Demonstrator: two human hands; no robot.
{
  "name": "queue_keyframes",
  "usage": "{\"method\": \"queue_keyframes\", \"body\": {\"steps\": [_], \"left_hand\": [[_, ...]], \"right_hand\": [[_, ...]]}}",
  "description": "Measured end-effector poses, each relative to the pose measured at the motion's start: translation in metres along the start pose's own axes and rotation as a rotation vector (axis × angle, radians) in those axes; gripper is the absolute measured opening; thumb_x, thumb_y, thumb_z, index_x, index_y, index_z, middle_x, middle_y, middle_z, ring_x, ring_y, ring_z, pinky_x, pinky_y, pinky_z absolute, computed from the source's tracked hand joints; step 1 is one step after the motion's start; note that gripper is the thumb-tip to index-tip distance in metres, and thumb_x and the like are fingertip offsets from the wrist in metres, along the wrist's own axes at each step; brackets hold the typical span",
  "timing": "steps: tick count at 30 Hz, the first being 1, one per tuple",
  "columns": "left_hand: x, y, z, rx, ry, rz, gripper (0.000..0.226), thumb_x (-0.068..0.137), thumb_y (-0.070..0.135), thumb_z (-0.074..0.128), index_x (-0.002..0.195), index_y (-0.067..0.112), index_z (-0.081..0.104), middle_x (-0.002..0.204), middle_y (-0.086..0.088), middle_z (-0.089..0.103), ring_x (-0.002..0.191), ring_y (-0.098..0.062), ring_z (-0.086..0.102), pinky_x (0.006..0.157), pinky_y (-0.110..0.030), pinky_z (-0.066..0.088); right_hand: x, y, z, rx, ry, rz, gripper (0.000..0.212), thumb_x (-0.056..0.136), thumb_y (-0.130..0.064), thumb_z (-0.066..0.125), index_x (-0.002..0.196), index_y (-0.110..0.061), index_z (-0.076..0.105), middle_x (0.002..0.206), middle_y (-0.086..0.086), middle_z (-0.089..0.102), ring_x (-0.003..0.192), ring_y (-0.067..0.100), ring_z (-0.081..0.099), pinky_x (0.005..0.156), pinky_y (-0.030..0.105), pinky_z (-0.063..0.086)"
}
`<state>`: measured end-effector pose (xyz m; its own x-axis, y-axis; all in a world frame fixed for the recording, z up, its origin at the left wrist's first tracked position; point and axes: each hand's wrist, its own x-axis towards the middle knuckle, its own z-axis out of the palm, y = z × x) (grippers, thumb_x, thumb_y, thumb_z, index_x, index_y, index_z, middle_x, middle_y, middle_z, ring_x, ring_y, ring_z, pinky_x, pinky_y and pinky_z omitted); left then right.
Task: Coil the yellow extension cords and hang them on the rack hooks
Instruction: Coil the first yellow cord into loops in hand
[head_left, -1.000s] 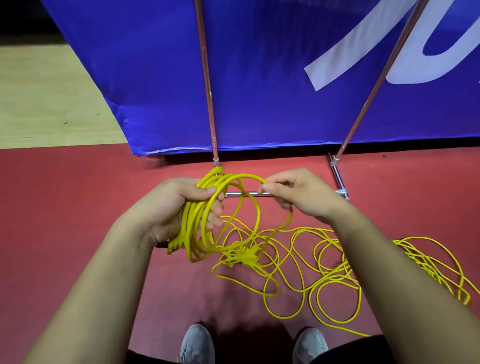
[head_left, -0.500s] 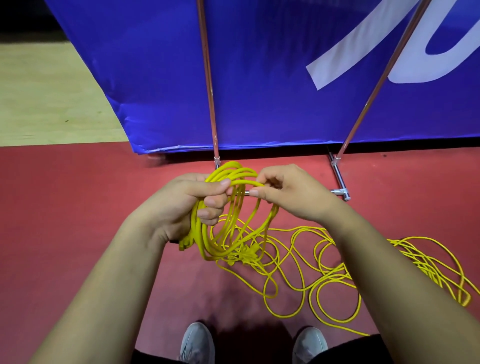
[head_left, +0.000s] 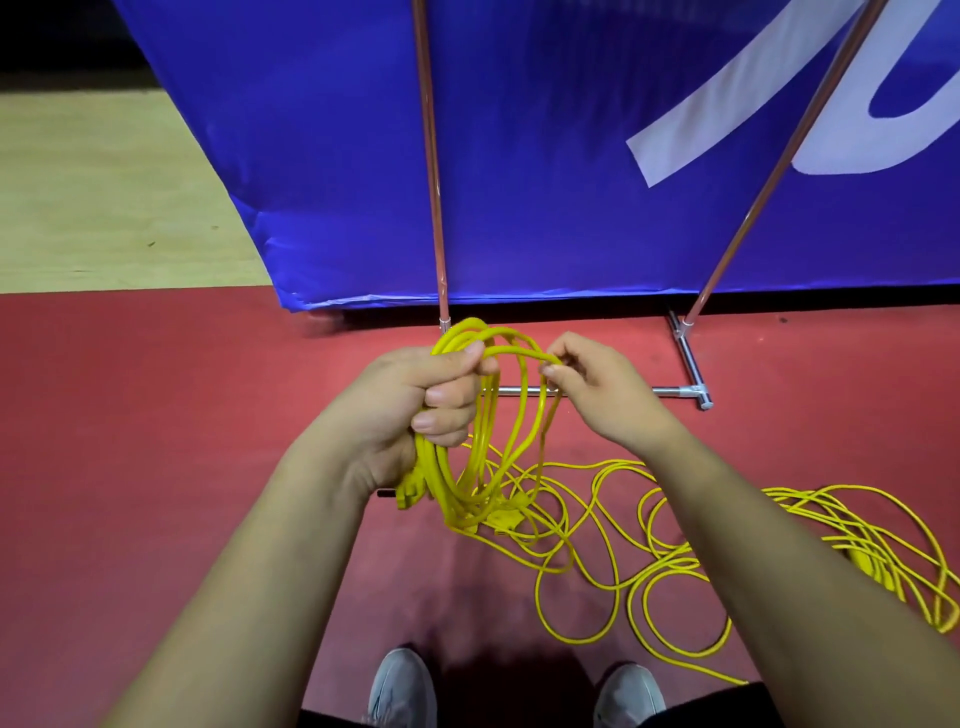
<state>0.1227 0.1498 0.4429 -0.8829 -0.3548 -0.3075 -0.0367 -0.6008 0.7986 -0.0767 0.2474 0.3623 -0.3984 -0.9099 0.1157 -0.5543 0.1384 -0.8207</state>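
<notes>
My left hand (head_left: 415, 400) grips a bundle of yellow cord loops (head_left: 488, 441) that hangs from my fist, with a yellow plug end (head_left: 410, 491) sticking out below my palm. My right hand (head_left: 597, 389) pinches one strand at the top of the newest loop, close beside my left thumb. The uncoiled part of the yellow cord (head_left: 613, 551) trails in loose curls over the red floor to the right, ending in a tangled pile (head_left: 872, 545) by my right forearm. The rack's metal uprights (head_left: 434, 208) and base bar (head_left: 680, 391) stand just behind my hands; no hooks show.
A blue banner (head_left: 519, 156) with white lettering hangs behind the rack. Pale wooden flooring (head_left: 104, 197) lies at the back left beyond the red mat (head_left: 156, 415). My two grey shoes (head_left: 402, 688) stand at the bottom edge.
My right hand carried a fresh loop leftward to the bundle and my left hand took it in. The bundle has turned more upright and hangs narrower.
</notes>
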Motion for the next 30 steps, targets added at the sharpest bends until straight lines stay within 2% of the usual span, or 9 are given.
{"method": "queue_keyframes", "body": {"steps": [6, 12, 15, 17, 19, 21, 24, 27, 30], "left_hand": [[-0.001, 0.006, -0.005, -0.196, 0.056, 0.181, 0.015, 0.092, 0.019, 0.043, 0.08, 0.011, 0.048, 0.042, 0.011, 0.03, 0.029, -0.001, 0.026, 0.039, -0.02, 0.012], [-0.007, 0.018, -0.014, -0.313, 0.072, 0.406, 0.018, 0.092, 0.02, 0.041, 0.079, 0.011, 0.05, 0.042, 0.011, 0.033, 0.03, -0.002, 0.028, 0.037, -0.018, 0.018], [-0.01, 0.021, -0.021, -0.285, 0.078, 0.435, 0.017, 0.093, 0.021, 0.042, 0.079, 0.013, 0.05, 0.044, 0.011, 0.036, 0.035, -0.003, 0.033, 0.041, -0.017, 0.024], [-0.009, 0.021, -0.022, -0.212, 0.136, 0.444, 0.016, 0.094, 0.02, 0.042, 0.082, 0.013, 0.049, 0.048, 0.01, 0.043, 0.045, -0.007, 0.047, 0.049, -0.017, 0.038], [-0.008, 0.02, -0.021, -0.13, 0.219, 0.452, 0.016, 0.096, 0.018, 0.043, 0.083, 0.013, 0.049, 0.057, 0.004, 0.058, 0.066, -0.017, 0.067, 0.062, -0.023, 0.052], [-0.005, 0.018, -0.021, -0.06, 0.234, 0.457, 0.017, 0.098, 0.016, 0.041, 0.086, 0.011, 0.051, 0.078, -0.007, 0.072, 0.089, -0.03, 0.071, 0.074, -0.032, 0.057], [-0.002, 0.015, -0.021, 0.08, 0.233, 0.506, 0.022, 0.099, 0.016, 0.044, 0.105, -0.003, 0.054, 0.102, -0.02, 0.071, 0.106, -0.038, 0.065, 0.086, -0.041, 0.054], [-0.003, 0.011, -0.023, 0.388, 0.289, 0.543, 0.023, 0.1, 0.02, 0.045, 0.112, 0.006, 0.058, 0.106, -0.012, 0.072, 0.102, -0.032, 0.067, 0.086, -0.045, 0.053], [-0.008, 0.008, -0.017, 0.72, 0.276, 0.474, 0.013, 0.098, 0.032, 0.049, 0.1, 0.022, 0.056, 0.102, 0.002, 0.074, 0.075, -0.045, 0.061, 0.061, -0.059, 0.049]], "right_hand": [[0.0, 0.017, 0.012, -0.055, -0.061, 0.065, 0.008, 0.094, -0.016, 0.057, 0.087, -0.012, 0.058, 0.082, 0.009, 0.066, 0.078, 0.025, 0.06, 0.072, 0.036, 0.046], [-0.008, 0.056, 0.024, -0.041, -0.184, 0.258, 0.025, 0.095, -0.009, 0.057, 0.076, -0.022, 0.046, 0.069, -0.003, 0.046, 0.064, 0.013, 0.039, 0.059, 0.024, 0.033], [-0.017, 0.074, 0.031, 0.038, -0.269, 0.408, 0.018, 0.097, -0.009, 0.053, 0.082, -0.015, 0.049, 0.078, 0.006, 0.059, 0.074, 0.019, 0.052, 0.072, 0.031, 0.044], [-0.019, 0.07, 0.035, 0.22, -0.243, 0.507, 0.018, 0.099, -0.009, 0.051, 0.082, -0.013, 0.048, 0.078, 0.009, 0.064, 0.074, 0.02, 0.062, 0.077, 0.03, 0.052], [-0.016, 0.046, 0.037, 0.422, -0.162, 0.582, 0.019, 0.1, -0.012, 0.049, 0.082, -0.013, 0.047, 0.066, 0.006, 0.058, 0.057, 0.019, 0.061, 0.057, 0.024, 0.052], [-0.008, 0.014, 0.034, 0.581, 0.009, 0.536, 0.02, 0.1, -0.013, 0.05, 0.08, -0.013, 0.05, 0.053, 0.0, 0.045, 0.044, 0.017, 0.043, 0.043, 0.021, 0.039], [0.001, -0.036, 0.017, 0.377, 0.098, 0.318, 0.02, 0.095, -0.013, 0.054, 0.077, -0.011, 0.063, 0.04, -0.012, 0.039, 0.038, 0.004, 0.031, 0.041, 0.018, 0.026], [-0.008, -0.076, -0.005, -0.042, -0.224, 0.13, 0.02, 0.091, -0.01, 0.058, 0.078, -0.003, 0.071, 0.036, -0.016, 0.044, 0.037, 0.001, 0.04, 0.044, 0.013, 0.026], [-0.021, -0.097, -0.014, 0.156, -0.56, 0.11, 0.018, 0.09, -0.013, 0.062, 0.082, -0.001, 0.071, 0.04, -0.009, 0.036, 0.04, 0.007, 0.027, 0.045, 0.024, 0.02]]}}
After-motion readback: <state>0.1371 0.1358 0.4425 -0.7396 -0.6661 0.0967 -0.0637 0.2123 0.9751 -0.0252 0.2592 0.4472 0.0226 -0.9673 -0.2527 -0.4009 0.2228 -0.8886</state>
